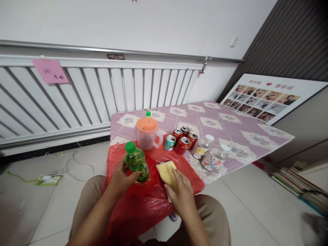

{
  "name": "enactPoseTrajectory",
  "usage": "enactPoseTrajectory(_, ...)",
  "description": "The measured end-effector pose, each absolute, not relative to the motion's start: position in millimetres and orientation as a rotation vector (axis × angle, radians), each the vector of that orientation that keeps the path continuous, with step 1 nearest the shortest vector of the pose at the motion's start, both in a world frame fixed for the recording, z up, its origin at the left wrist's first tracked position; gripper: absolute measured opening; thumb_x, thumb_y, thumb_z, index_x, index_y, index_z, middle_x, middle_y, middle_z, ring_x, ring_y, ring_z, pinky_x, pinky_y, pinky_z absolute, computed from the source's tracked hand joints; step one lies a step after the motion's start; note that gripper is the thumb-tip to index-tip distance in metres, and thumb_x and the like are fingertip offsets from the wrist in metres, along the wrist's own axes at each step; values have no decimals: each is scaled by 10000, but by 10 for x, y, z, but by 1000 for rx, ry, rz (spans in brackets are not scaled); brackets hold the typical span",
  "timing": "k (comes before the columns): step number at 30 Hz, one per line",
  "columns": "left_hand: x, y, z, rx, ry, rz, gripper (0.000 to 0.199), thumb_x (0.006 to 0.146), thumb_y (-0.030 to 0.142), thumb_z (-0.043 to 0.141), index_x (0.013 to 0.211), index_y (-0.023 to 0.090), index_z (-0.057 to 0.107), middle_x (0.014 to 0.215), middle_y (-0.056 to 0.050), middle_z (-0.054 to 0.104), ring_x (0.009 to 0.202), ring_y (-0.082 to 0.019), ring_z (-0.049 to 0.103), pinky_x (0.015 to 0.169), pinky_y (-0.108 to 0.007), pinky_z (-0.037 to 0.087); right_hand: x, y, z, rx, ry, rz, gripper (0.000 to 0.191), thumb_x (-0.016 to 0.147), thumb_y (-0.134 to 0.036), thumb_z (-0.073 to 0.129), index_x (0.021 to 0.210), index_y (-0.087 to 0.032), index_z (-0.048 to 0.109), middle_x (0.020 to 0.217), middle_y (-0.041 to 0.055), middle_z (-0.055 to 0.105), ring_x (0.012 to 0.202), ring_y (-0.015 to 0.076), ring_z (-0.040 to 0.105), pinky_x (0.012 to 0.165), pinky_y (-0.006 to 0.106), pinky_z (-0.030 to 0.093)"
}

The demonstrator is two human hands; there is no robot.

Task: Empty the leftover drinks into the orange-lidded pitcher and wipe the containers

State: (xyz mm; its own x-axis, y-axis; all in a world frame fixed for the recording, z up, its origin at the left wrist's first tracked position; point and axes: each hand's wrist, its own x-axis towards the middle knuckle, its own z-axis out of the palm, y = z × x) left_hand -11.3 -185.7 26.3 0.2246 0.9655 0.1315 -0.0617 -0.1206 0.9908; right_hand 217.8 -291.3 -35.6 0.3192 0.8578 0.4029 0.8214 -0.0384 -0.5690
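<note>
My left hand (123,179) is closed round the lower part of a green plastic bottle (135,159) with a green cap, tilted slightly to the left. A folded yellow cloth (167,172) lies under my right hand (180,191), its fingers and thumb closed on the near edge. Both are over a red plastic sheet (153,208) at the near end of the table. Just behind the bottle stands a clear pitcher (146,140) with an orange lid. Farther right are several drink cans (182,145), mostly red, one of them teal.
Two clear jars (215,157) with white lids stand right of the cans on a purple floral tablecloth (241,136). Another green-capped bottle (148,114) is behind the pitcher. Beyond the table runs a white radiator (133,85); a photo board (266,99) leans at right. A power strip (48,179) lies on the floor.
</note>
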Motion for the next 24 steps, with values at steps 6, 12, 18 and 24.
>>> enactPoseTrajectory(6, 59, -2031, 364, 1533, 772, 935, 576, 703, 180, 760, 1237, 234, 552, 1178, -62, 670, 1093, -248, 650, 977, -380, 526, 1907, -2901, -36, -1571, -1502, 541, 754, 758, -227, 717, 1461, -236, 447, 1410, 121, 569, 1296, 274, 532, 1070, 464, 437)
enactPoseTrajectory(12, 219, -2101, 457, 1583, 610, 747, 606, 704, 160, 765, 1266, 239, 552, 1176, -68, 670, 1095, -266, 645, 979, -386, 520, 1904, -2935, 132, -1486, -1508, 683, 731, 707, -186, 760, 1397, -249, 527, 1363, 92, 613, 1265, 292, 544, 1066, 473, 424)
enactPoseTrajectory(18, 370, -2111, 375, 1513, 582, 820, 807, 722, 266, 806, 1433, 252, 424, 1444, -131, 503, 1275, -308, 544, 1041, -415, 486, 2129, -2961, 207, -1576, -1418, 581, 658, 663, -182, 753, 1298, -220, 589, 1221, 81, 680, 1121, 275, 625, 967, 424, 489)
enactPoseTrajectory(24, 149, -1892, 209, 1563, 964, 1070, 557, 833, 360, 667, 1353, 259, 492, 1376, -107, 545, 1252, -273, 546, 1013, -421, 491, 2800, -2760, -20, -1787, -1096, 283, 473, 724, -414, 714, 1127, -185, 620, 1048, 81, 724, 938, 255, 670, 839, 381, 528)
